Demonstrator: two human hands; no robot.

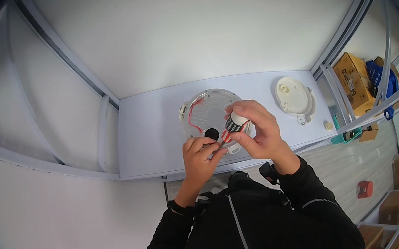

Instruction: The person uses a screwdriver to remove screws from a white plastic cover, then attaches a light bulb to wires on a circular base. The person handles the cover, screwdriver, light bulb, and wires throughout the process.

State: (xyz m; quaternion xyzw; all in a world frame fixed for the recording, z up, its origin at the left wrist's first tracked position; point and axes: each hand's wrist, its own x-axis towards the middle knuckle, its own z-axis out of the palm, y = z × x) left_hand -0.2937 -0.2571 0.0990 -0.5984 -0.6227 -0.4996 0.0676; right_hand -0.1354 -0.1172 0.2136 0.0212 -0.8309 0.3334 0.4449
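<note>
My right hand (261, 131) is closed around a small cylinder (236, 121) with a white end and a black-and-white patterned side; I cannot make out its exact kind. Red and pale strips or wires (226, 135) run from it down to my left hand (201, 156), whose thumb and forefinger pinch their lower end. Both hands are over the near part of a round white housing (211, 101) with a greyish, translucent middle. A red wire (192, 120) curves along the housing's left side. Near my left fingers is a black round piece (211, 134). My right hand hides part of the housing.
A second round white part (293, 97) lies on the right of the white table (149, 131), with a small cream piece (328, 125) near the right edge. Metal frame posts (104, 99) stand at both sides. Cardboard boxes (353, 80) and a red stool (365, 189) are at the right.
</note>
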